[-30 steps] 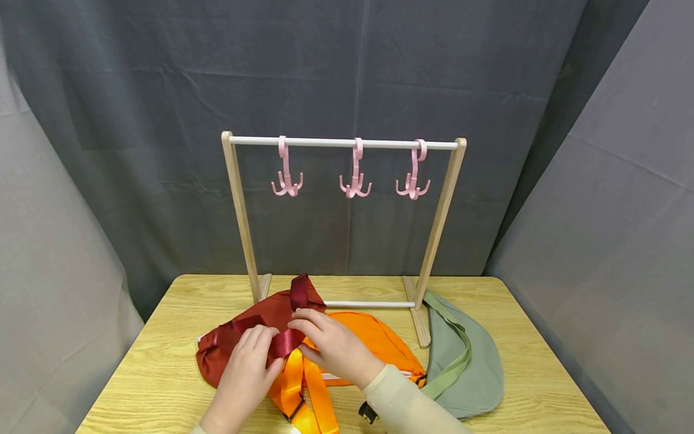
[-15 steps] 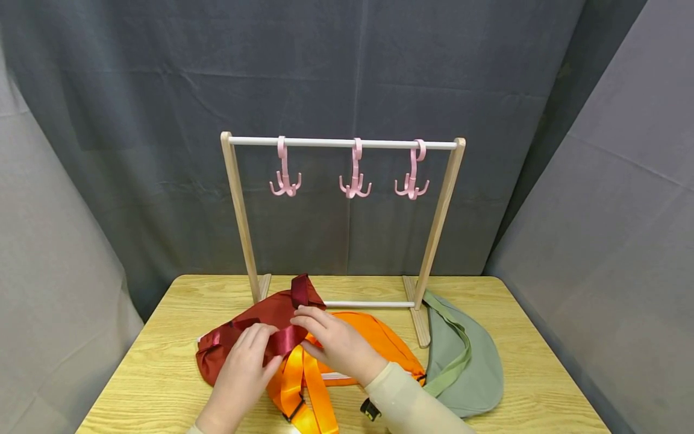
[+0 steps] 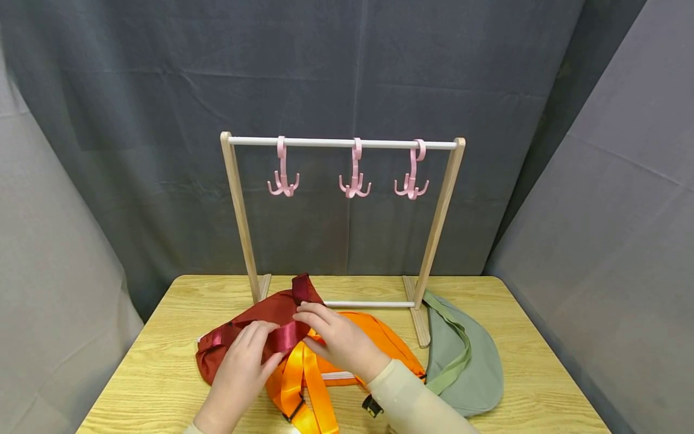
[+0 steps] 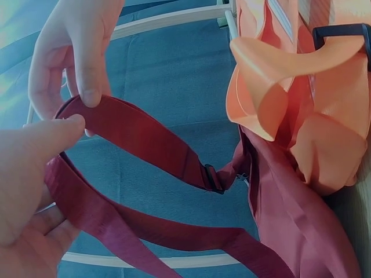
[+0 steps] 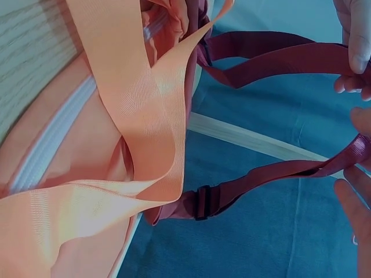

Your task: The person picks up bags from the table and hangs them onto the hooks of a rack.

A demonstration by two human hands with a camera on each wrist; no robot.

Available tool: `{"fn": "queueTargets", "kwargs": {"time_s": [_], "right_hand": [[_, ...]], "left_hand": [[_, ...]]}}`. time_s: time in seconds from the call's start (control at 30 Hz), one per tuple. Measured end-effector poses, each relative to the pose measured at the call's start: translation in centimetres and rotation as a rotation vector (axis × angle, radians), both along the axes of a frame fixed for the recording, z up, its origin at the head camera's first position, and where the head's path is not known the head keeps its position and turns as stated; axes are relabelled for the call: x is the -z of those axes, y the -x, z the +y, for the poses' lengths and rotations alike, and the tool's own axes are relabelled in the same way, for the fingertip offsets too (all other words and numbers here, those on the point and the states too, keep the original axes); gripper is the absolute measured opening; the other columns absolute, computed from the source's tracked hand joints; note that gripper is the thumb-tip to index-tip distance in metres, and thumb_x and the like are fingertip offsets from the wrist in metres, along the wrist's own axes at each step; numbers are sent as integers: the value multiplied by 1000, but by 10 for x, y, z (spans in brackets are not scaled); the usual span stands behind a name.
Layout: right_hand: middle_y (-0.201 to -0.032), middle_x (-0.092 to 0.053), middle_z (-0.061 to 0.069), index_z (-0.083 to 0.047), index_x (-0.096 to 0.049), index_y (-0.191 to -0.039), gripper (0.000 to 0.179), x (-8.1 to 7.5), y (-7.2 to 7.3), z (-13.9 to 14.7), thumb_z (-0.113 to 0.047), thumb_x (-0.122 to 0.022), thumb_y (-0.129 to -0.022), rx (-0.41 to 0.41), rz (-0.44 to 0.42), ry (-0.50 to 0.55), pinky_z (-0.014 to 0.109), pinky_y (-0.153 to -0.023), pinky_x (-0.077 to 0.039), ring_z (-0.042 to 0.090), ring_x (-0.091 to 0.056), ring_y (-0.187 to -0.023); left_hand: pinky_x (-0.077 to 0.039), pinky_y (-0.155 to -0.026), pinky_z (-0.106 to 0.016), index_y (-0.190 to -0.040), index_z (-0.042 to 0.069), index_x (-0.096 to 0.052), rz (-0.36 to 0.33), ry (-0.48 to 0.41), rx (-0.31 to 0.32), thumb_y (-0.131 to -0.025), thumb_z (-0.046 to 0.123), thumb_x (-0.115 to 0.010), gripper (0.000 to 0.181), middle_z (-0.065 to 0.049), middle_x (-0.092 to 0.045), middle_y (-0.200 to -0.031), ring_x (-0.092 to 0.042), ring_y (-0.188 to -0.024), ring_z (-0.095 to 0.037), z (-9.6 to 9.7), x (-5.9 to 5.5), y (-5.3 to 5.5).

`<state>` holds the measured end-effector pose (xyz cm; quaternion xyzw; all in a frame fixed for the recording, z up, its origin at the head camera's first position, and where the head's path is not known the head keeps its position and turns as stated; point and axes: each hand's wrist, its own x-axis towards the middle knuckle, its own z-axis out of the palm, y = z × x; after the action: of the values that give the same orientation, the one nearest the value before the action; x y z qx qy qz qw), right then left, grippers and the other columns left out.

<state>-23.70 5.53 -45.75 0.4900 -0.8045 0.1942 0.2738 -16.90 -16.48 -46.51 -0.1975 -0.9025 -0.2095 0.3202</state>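
A dark red bag (image 3: 271, 310) lies at the left of the table, its glossy strap (image 3: 286, 339) lifted in both hands. My left hand (image 3: 246, 364) pinches one part of this strap; in the left wrist view its thumb (image 4: 64, 130) presses on the band. The right hand (image 3: 341, 340) grips the strap just to the right, fingertips close to the left hand's in the right wrist view. Black slider buckles (image 5: 202, 202) sit on the strap near the bag. Beneath the hands spreads an orange bag (image 3: 374, 337) with loose orange straps (image 3: 320, 392).
Behind the bags stands a wooden rack (image 3: 444, 223) with a white top bar (image 3: 320, 142). Three pink hooks hang from it: a left one (image 3: 283, 175), a middle one (image 3: 355, 175) and a right one (image 3: 412, 175). A grey-green bag (image 3: 477, 367) lies at the right.
Both hands have risen very slightly with the red strap between them. The left pink hook has swung a little to the left. The bags stay put.
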Motion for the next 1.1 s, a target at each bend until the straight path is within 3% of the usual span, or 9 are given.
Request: {"fn": "queueTargets", "kwargs": {"time_s": [0.87,1.1], "right_hand": [[-136,-60,7,-11,-60,-134,52,-11,-3,4,-12,-83,-87,9,-50,35,24,-98,-55,19,-66,-121],[-137,-59,6,-12,-60,-135,52,-13,-4,7,-11,-83,-88,9,-65,31,24,-97,-55,18,-66,-120]], "left_hand": [[-60,-88,-39,-118,5,-64,22,1,8,-69,11,-96,59,-6,-67,-111,-65,-103,-22,-5,-12,-1],[-60,-88,-40,-118,5,-65,1,-7,-4,-70,13,-96,58,-6,-68,-111,-66,-104,-23,-7,-13,-4]]}}
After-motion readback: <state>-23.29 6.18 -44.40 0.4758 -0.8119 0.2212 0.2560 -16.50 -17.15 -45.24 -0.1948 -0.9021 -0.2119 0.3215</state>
